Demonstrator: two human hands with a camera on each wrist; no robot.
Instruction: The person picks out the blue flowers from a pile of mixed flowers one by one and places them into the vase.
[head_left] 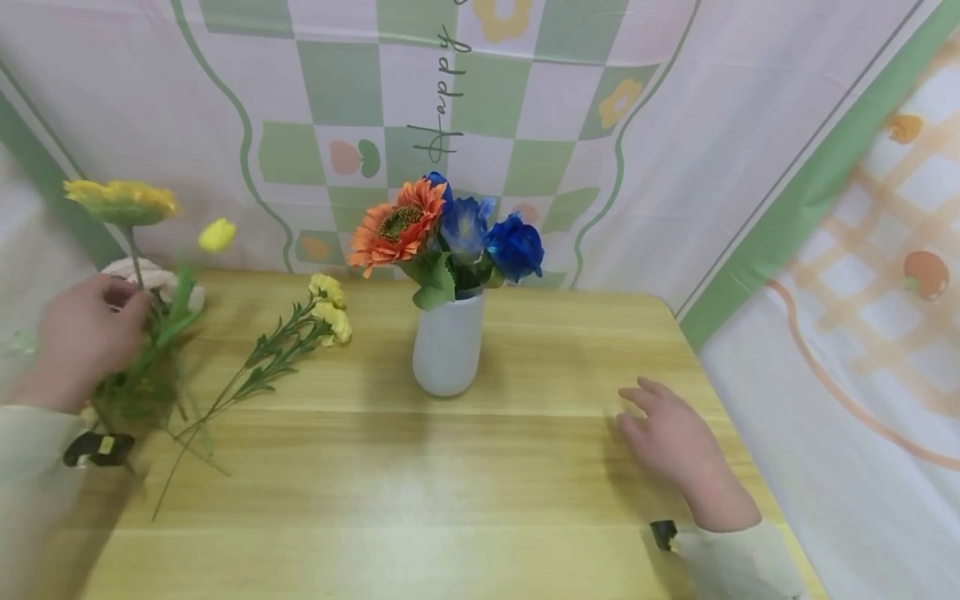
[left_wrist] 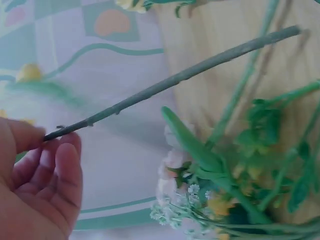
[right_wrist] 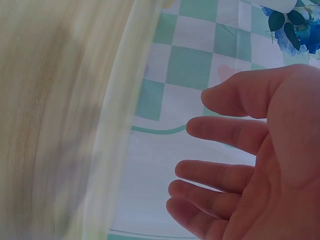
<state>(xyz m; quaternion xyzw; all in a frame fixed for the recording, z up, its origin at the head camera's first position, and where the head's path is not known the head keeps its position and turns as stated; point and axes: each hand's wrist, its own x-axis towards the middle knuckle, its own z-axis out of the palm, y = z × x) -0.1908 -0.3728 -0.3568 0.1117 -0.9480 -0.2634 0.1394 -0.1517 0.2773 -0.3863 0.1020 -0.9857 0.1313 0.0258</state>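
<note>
Pale blooms [head_left: 163, 277], apparently, near left hand [head_left: 90, 333]

Smooth wood tabletop [head_left: 510, 475] (faintly glossy), matt-looking vase [head_left: 447, 350]

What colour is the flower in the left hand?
Yellow; the flower shows best in the head view.

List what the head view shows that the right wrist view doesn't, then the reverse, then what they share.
Only the head view: the left hand, the yellow flower it holds by the stem, the yellow sprig lying on the table, and the orange flower.

Only the right wrist view: the palm side of the right hand.

Both: the right hand itself, the table, the checked cloth, the blue flowers and, apparently just a sliver in the wrist view, the vase.
</note>
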